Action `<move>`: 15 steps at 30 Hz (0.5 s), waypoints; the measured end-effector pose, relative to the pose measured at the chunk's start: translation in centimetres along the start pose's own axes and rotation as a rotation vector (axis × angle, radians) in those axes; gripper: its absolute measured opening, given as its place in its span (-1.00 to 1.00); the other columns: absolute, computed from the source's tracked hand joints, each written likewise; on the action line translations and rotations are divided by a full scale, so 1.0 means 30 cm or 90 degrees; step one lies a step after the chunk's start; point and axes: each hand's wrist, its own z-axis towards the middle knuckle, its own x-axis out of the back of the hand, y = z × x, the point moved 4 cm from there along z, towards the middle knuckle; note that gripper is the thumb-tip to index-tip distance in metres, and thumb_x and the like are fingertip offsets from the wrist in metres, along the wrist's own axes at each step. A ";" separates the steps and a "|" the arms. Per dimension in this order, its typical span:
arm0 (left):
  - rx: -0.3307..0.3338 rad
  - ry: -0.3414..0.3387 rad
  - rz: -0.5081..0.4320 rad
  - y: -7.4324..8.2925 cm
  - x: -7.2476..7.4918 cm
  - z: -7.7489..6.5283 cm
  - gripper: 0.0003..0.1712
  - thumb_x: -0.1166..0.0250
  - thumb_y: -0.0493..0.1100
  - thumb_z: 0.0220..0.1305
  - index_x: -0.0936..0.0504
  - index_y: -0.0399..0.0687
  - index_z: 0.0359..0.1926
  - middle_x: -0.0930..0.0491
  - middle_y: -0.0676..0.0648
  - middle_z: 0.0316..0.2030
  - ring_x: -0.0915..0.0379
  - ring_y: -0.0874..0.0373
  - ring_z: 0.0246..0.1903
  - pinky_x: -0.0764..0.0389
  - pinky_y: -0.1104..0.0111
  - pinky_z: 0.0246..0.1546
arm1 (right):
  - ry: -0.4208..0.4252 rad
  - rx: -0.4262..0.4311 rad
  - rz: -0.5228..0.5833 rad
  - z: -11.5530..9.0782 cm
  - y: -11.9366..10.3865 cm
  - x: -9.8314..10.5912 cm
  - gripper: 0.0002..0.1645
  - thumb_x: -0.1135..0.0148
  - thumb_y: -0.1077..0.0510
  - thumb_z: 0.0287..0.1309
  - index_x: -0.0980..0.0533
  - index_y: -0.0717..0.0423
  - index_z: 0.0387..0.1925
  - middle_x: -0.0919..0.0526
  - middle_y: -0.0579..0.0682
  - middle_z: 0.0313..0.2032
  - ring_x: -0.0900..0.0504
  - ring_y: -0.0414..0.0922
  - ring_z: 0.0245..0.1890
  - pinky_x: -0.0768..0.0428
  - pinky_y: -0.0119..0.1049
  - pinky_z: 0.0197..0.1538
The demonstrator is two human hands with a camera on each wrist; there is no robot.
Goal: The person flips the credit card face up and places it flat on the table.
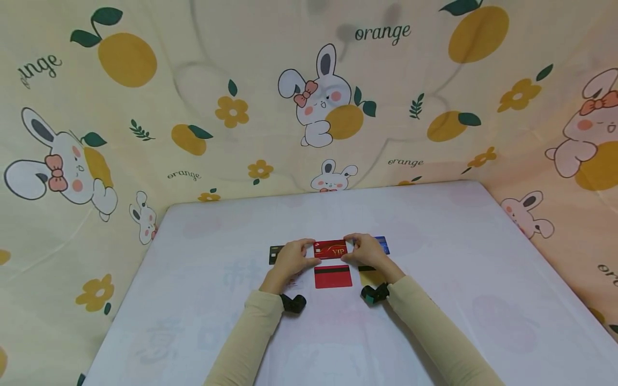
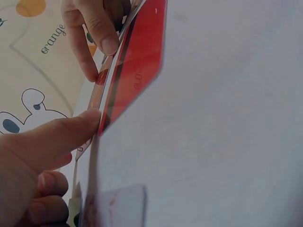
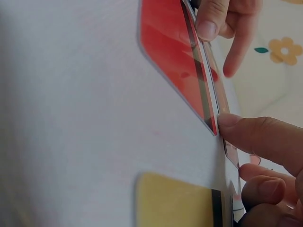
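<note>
A red card marked VIP lies in the middle of the back row. My left hand holds it at the left side, thumb at the near corner and index finger at the far corner. At the right side, my right hand grips it in the same way. Whether the card is slightly raised, I cannot tell. Just in front of it is a red card with a black stripe. A dark card is partly behind my left hand, and a blue card is partly behind my right.
A gold card with a black stripe lies under my right wrist, partly covered. Near my left wrist is a pale card, mostly hidden in the head view. The white tabletop meets a printed cloth at the back and sides.
</note>
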 end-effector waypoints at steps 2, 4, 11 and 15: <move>-0.010 0.002 -0.001 0.005 0.002 -0.002 -0.34 -0.45 0.05 0.07 -0.53 0.03 0.20 -0.25 0.11 -0.64 -0.11 0.26 -0.61 -0.13 0.46 -0.58 | 0.002 0.005 -0.005 0.000 -0.002 0.002 -0.30 -0.48 0.06 -0.04 -0.49 0.08 0.18 -0.33 -0.10 -0.63 -0.29 -0.18 -0.61 -0.24 -0.40 -0.52; -0.019 0.002 -0.003 0.009 0.003 -0.004 -0.36 -0.45 0.03 0.07 -0.54 0.01 0.20 -0.25 0.11 -0.64 -0.10 0.27 -0.61 -0.12 0.46 -0.59 | 0.003 0.010 -0.005 -0.002 -0.004 0.004 -0.31 -0.48 0.06 -0.04 -0.50 0.09 0.18 -0.34 -0.09 -0.63 -0.30 -0.18 -0.60 -0.24 -0.40 -0.52; -0.040 0.004 -0.005 0.021 0.008 -0.010 -0.39 -0.44 0.01 0.08 -0.55 0.01 0.18 -0.24 0.11 -0.64 -0.10 0.26 -0.61 -0.13 0.46 -0.59 | -0.003 0.021 0.015 -0.013 -0.015 0.010 -0.34 -0.47 0.07 -0.03 -0.51 0.12 0.15 -0.35 -0.09 -0.63 -0.31 -0.18 -0.60 -0.24 -0.40 -0.52; -0.043 0.006 -0.008 0.031 0.011 -0.015 -0.41 -0.43 -0.01 0.10 -0.55 0.02 0.18 -0.25 0.11 -0.64 -0.10 0.27 -0.62 -0.12 0.46 -0.61 | -0.009 0.028 0.029 -0.018 -0.022 0.013 -0.36 -0.46 0.07 -0.01 -0.51 0.14 0.14 -0.36 -0.08 -0.63 -0.32 -0.17 -0.59 -0.25 -0.40 -0.52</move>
